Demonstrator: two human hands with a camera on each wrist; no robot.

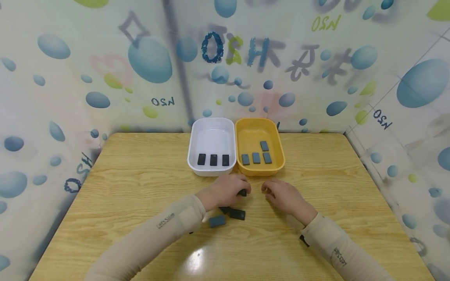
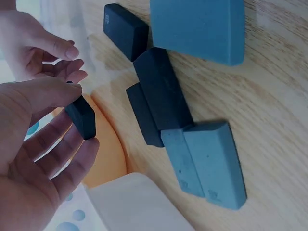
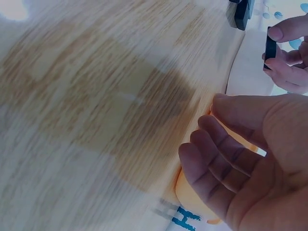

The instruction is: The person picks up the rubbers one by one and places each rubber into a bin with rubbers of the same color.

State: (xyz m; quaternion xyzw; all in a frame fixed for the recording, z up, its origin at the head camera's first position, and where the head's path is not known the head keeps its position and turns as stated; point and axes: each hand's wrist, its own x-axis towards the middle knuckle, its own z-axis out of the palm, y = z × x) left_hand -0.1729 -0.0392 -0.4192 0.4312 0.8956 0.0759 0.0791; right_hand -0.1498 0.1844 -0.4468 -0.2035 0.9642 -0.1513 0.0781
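Landmark: the yellow tray [image 1: 260,171]. Both the left sleeve [image 1: 165,221] and the right sleeve [image 1: 339,255] bear the text "LetsSlim". The wall [image 1: 197,93] behind the yellow tray carries large mirror-reversed lettering reading "H2O". Small marks on the loose blocks are too fine to read.

The held black block [image 2: 83,115] is located just in front of the yellow tray, toward its left corner, within the left hand [image 1: 228,189]. The left hand is narrowed on this block, gripping it between thumb and fingers. The right hand [image 1: 286,197] is positioned in front of the yellow tray, toward its right side; its fingers are loosely bent and hold nothing. Contact between the right hand and the table [image 1: 334,187] cannot be determined.

The white tray [image 1: 212,171] adjoins the yellow tray on the left and contains three black blocks [image 1: 213,160]. The yellow tray contains four blue-grey blocks [image 1: 256,157]. Loose black and blue-grey blocks [image 2: 163,89] lie in front and left of the yellow tray, several touching.
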